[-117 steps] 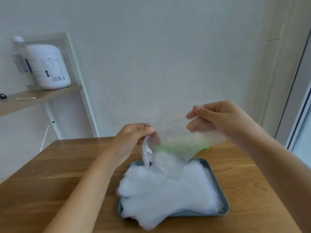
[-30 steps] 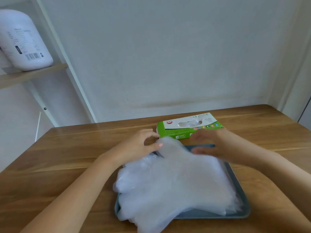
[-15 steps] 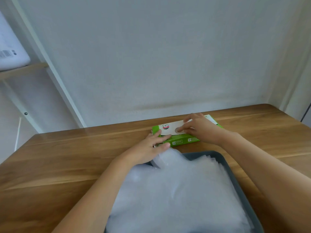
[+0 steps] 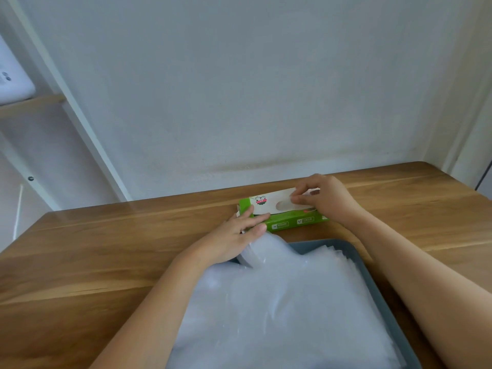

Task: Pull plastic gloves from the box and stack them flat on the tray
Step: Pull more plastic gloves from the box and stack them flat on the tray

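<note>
Looking down along both forearms, we see a wooden bench [image 4: 106,249] with a warm, streaky grain and a plain white wall [image 4: 239,89] rising straight behind its far edge. A faint darker band runs along the wall just above the wood.

The left grip [image 4: 234,235] lies spread, its fingers straight and resting on the near left corner of the box [image 4: 290,222], with the thumb beside the box's front face. The box is green with a white top and lies flat on the bench, reaching from under the left grip's fingertips to under the right grip [image 4: 324,198]. An oval opening shows in the top between the two grips.

The right grip sits on the top of the box with its fingers curled and the tips drawn close together just right of the opening. We cannot tell whether they pinch a glove or only touch the card.

Nearer to us than both grips, the blue-grey tray [image 4: 314,245] sits on the bench, its far rim just short of the box. The clear plastic gloves [image 4: 279,315] lie stacked flat in it. They cover most of the tray, and one lobe reaches up to touch the heel of the left grip. Layered edges show at the stack's far right corner.

Far to the left of the left grip, a white slanted upright [image 4: 74,107] carries a wooden shelf [image 4: 32,101], and part of a white jug [image 4: 13,83] stands on that shelf at the picture's edge.
</note>
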A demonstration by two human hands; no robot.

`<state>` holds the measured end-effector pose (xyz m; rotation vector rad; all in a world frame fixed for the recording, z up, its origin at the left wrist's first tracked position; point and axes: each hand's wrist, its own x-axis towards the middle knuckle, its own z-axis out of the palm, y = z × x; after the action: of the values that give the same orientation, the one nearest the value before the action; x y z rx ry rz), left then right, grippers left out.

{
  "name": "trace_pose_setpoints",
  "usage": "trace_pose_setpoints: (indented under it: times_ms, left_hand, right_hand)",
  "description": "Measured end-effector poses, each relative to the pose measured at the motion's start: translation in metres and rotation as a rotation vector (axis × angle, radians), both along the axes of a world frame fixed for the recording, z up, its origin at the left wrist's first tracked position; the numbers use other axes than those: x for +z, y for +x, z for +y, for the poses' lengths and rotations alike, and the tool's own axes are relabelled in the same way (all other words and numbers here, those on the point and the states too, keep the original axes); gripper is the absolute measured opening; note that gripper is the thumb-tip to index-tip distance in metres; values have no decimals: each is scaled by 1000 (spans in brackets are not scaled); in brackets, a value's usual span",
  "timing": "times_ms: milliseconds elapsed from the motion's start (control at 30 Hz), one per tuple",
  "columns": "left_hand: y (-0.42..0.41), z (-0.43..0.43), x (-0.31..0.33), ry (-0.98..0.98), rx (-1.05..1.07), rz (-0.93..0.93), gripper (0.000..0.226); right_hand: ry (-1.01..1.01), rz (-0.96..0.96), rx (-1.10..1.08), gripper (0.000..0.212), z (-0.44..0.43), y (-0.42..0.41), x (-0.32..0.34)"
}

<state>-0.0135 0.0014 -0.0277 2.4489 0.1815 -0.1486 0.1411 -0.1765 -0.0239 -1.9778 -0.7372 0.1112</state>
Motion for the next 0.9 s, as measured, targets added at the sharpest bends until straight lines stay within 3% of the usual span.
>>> trace_pose_setpoints:
  times_ms: [167, 400, 567, 667, 800, 900]
  left_hand:
    - [1, 1, -1, 10, 0, 1, 45]
    - [-2, -1, 3, -20, 7, 36, 47]
    - [-13, -7, 39, -128, 145, -95, 55]
    - [-22, -5, 67, -320, 212, -261, 74]
    - [-33, -16, 92, -474, -34, -395, 93]
    - [-44, -48, 101, -463, -83, -406, 79]
  right_hand:
    - [266, 251, 62, 8, -5, -3, 18]
    - [788, 286, 208, 11, -8, -32, 88]
    - [694, 246, 282, 17, -19, -61, 119]
    - [604, 245, 293, 13, -24, -79, 125]
    - [528, 263, 324, 16, -28, -99, 123]
    - [488, 301, 322, 21, -31, -110, 115]
